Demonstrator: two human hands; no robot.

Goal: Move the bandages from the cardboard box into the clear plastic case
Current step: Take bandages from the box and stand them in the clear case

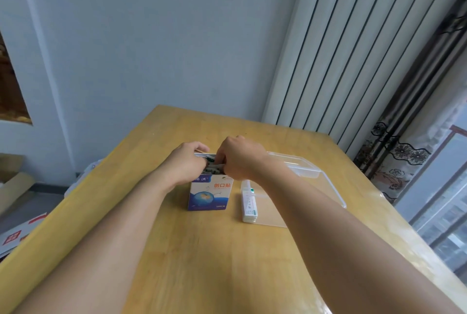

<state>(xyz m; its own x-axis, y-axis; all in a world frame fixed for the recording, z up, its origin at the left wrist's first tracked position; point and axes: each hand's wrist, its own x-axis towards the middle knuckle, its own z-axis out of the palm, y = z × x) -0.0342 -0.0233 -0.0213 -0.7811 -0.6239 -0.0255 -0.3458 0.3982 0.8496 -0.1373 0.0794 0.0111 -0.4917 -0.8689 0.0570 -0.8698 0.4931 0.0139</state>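
Wooden table (202, 250) against pale blue wall (151, 35).

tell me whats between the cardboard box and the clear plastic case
A white stack of bandages lies between the cardboard box and the clear plastic case, in the head view.

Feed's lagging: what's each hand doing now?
Left hand: on the box top, grip unclear.
Right hand: closed on bandages in box.
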